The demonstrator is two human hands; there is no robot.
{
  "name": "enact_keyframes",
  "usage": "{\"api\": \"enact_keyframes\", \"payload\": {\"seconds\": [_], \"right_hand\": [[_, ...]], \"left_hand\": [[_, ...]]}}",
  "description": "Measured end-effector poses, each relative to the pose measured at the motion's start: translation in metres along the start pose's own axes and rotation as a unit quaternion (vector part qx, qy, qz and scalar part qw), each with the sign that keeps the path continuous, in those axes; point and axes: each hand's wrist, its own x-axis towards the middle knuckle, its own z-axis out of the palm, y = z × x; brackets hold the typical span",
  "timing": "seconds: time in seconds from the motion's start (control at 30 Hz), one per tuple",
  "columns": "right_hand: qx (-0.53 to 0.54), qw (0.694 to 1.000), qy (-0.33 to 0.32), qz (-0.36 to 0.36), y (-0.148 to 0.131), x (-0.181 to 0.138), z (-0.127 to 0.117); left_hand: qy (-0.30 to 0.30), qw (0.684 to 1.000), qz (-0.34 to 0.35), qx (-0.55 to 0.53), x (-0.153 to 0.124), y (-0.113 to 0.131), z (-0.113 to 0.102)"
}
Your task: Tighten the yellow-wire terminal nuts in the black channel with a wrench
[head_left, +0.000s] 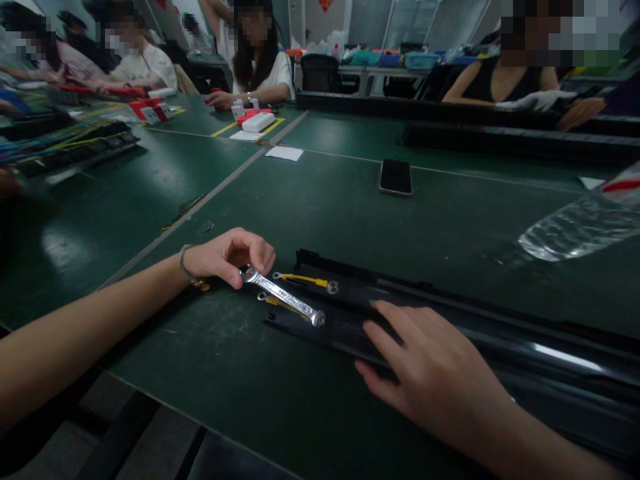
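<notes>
My left hand is closed on one end of a shiny combination wrench. The wrench's other end sits at a fastener on the near side of a long black channel-shaped piece. Two short yellow wires with ring terminals lie at the channel's left end: the far yellow wire runs to a bolt, and the near yellow wire is partly hidden under the wrench. My right hand rests on the black piece with its fingers spread, holding nothing.
A phone lies on the green table beyond the black piece. At the right is a clear plastic bottle on its side. Co-workers sit across the table, near red-and-white parts, long black bars and wire bundles.
</notes>
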Motion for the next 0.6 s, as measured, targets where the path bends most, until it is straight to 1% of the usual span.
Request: {"api": "enact_keyframes", "payload": {"seconds": [0.17,0.27,0.6], "right_hand": [[0.0,1.0,0.005,-0.002,-0.0004,0.0,0.0004],[0.001,1.0,0.003,0.0,-0.0008,0.0011,0.0006],[0.003,1.0,-0.005,-0.001,-0.0005,0.0007,-0.0016]], "left_hand": [[0.046,0.999,-0.004,0.027,-0.0002,-0.0027,-0.0044],[0.061,0.997,-0.005,0.044,-0.0004,-0.0043,-0.0067],[0.07,0.996,-0.002,0.056,0.0003,-0.0051,-0.0076]]}}
